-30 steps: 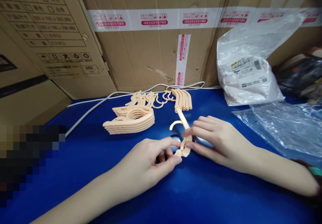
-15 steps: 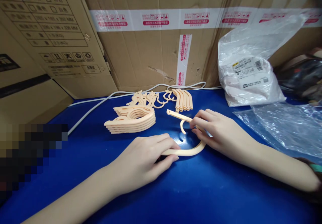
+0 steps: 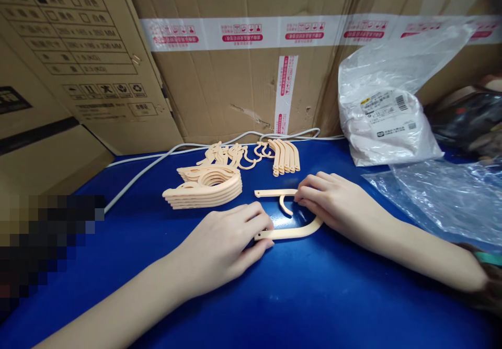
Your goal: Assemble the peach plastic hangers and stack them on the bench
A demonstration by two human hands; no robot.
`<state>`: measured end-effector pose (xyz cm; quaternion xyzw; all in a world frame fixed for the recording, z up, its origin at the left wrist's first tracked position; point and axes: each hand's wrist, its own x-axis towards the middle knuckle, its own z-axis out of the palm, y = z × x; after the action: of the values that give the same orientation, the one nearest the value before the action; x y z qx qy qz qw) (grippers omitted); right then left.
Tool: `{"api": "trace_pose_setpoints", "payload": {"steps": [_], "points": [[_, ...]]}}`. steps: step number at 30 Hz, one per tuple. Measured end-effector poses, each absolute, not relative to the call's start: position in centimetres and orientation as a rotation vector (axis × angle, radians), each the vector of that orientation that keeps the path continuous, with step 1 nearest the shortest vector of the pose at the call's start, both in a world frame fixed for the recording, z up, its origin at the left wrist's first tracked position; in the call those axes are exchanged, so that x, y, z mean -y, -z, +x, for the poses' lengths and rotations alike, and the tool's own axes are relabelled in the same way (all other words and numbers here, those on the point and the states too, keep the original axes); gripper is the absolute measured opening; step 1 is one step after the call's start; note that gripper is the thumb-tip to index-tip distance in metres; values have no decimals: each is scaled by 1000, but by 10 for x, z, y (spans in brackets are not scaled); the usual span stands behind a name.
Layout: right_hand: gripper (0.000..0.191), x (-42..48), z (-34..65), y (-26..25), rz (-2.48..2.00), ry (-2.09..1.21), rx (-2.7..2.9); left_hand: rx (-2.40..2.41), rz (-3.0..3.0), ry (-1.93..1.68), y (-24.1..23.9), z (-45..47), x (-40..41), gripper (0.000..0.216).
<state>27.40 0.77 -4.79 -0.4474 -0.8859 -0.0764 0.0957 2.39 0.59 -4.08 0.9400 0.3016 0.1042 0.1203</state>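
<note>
Both hands hold a cream plastic folding hanger just above or on the blue tabletop. Its near arm curves up at the right, and a straight far arm with a small hook points left. My left hand pinches the left end of the near arm between thumb and fingers. My right hand is closed round the hanger's right side, hiding the part where the arms meet. Behind my left hand lies a stack of similar folded hangers.
Loose cream hooks and small pieces and a row of curved hanger arms lie at the back. A white cable runs along the cardboard boxes. At right are a white plastic bag and clear plastic film.
The far arm's left end has swung toward me, so it lies more level. My left fingers have shifted slightly left, showing the near arm's end hole.
</note>
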Motion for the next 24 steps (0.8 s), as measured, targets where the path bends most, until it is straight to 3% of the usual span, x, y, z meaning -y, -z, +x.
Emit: {"api": "trace_pose_setpoints", "payload": {"steps": [24], "points": [[16, -12, 275, 53, -1311, 238, 2572, -844, 2852, -193, 37, 26, 0, 14]]}}
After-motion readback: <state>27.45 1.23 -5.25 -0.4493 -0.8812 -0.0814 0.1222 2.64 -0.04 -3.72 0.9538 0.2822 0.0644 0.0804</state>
